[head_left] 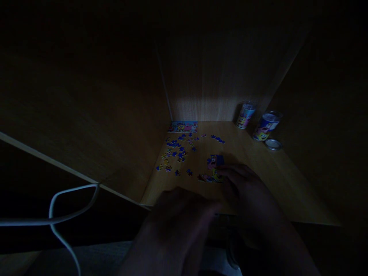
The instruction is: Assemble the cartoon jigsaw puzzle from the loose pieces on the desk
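Observation:
A partly joined jigsaw puzzle with cartoon figures on blue lies on the wooden surface. At its right edge is my right hand, fingers close together and pressed on a yellow puzzle piece; the thumb is hidden. My left hand hovers nearer to me, left of the puzzle and apart from it. It is dark and blurred, so its fingers are hard to make out. Several loose puzzle pieces, mostly blue and yellow, are scattered to the left. A short joined blue strip lies farther back.
A picture card lies at the back left. Two clear cartoon-printed canisters, one at the rear and one nearer, stand at the right beside a round lid. Wooden panels enclose the surface. A white cable loops at lower left.

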A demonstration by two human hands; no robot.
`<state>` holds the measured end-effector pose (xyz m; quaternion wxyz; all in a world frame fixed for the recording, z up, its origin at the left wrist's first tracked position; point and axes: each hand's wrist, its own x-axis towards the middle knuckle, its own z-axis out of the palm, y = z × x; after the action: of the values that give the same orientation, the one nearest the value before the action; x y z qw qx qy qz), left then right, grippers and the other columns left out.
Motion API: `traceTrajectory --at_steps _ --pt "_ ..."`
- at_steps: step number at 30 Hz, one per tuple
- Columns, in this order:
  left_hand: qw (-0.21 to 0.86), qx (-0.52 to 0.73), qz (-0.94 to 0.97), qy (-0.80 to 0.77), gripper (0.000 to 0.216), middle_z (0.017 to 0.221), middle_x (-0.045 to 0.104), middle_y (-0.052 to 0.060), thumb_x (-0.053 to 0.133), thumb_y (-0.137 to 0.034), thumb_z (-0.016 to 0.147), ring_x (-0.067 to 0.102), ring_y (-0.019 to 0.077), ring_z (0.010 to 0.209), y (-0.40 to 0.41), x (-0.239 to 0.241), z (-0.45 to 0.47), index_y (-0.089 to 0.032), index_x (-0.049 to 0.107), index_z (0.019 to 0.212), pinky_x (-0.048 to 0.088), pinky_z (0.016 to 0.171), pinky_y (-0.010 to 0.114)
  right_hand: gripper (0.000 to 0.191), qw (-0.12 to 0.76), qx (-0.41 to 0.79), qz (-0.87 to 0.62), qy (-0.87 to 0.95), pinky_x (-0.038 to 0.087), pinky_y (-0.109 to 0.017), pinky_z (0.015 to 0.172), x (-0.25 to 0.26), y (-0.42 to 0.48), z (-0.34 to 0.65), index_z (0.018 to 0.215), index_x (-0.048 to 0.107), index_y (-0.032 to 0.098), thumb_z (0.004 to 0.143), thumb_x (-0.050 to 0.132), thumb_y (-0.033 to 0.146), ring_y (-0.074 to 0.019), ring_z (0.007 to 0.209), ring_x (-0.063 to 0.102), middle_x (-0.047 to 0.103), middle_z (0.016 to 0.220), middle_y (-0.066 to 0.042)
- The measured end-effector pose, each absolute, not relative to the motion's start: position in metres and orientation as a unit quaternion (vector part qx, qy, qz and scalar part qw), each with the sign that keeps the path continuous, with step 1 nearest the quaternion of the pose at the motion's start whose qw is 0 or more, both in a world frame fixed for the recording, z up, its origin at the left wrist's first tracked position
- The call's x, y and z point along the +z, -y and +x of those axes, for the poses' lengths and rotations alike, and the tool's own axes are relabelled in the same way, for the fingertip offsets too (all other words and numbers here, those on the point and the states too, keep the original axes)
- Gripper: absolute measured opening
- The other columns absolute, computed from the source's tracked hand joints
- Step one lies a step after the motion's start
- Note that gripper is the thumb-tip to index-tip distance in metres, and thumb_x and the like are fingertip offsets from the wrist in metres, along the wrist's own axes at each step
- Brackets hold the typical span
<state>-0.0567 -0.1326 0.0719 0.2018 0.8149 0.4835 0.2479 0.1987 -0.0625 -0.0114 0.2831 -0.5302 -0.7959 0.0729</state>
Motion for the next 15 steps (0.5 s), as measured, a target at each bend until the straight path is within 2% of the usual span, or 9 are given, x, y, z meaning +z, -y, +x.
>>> traceTrajectory --at_steps 2,4,6,9,15 --pt "0.139 0.268 0.780 -0.548 0.042 0.128 0.079 0.004 0.048 -0.020 0.104 0.077 0.0267 0.108 0.106 0.069 -0.067 -0.035 0.076 0.130 0.065 0.096 0.042 0.035 0.283 0.072 -0.530 0.796 0.059 -0.055 0.109 -0.012 0.062 0.199 0.131 0.075 0.023 0.099 0.061 0.015 -0.0308 0.121 0.070 0.077 0.132 -0.009" --pt "0.087 0.238 0.754 -0.606 0.046 0.128 0.079 0.008 0.047 -0.009 0.097 0.076 0.0299 0.113 0.082 0.061 -0.077 -0.026 0.078 0.127 0.061 0.103 0.046 0.035 0.286 0.067 -0.528 0.797 0.059 -0.055 0.109 -0.011 0.063 0.198 0.130 0.076 0.023 0.100 0.059 0.015 -0.0304 0.120 0.070 0.078 0.132 -0.010" --pt "0.065 0.182 0.734 -0.651 0.054 0.127 0.079 0.011 0.049 0.002 0.088 0.075 0.0327 0.116 0.066 0.051 -0.086 -0.022 0.078 0.127 0.060 0.105 0.047 0.036 0.288 0.062 -0.527 0.797 0.059 -0.055 0.109 -0.010 0.063 0.198 0.130 0.076 0.022 0.100 0.059 0.014 -0.0303 0.120 0.071 0.078 0.132 -0.010" --pt "0.084 0.153 0.729 -0.662 0.061 0.127 0.079 0.010 0.050 0.007 0.085 0.076 0.0301 0.115 0.056 0.042 -0.090 -0.023 0.078 0.130 0.059 0.104 0.042 0.035 0.289 0.058 -0.527 0.797 0.060 -0.055 0.108 -0.009 0.063 0.198 0.129 0.077 0.022 0.100 0.060 0.015 -0.0304 0.120 0.071 0.078 0.130 -0.009" --pt "0.086 0.180 0.739 -0.644 0.048 0.125 0.079 0.009 0.052 0.003 0.094 0.076 0.0281 0.111 0.048 0.024 -0.089 -0.023 0.079 0.124 0.060 0.101 0.041 0.035 0.291 0.059 -0.525 0.798 0.060 -0.055 0.108 -0.009 0.063 0.198 0.129 0.076 0.022 0.100 0.059 0.014 -0.0301 0.120 0.071 0.078 0.131 -0.009"
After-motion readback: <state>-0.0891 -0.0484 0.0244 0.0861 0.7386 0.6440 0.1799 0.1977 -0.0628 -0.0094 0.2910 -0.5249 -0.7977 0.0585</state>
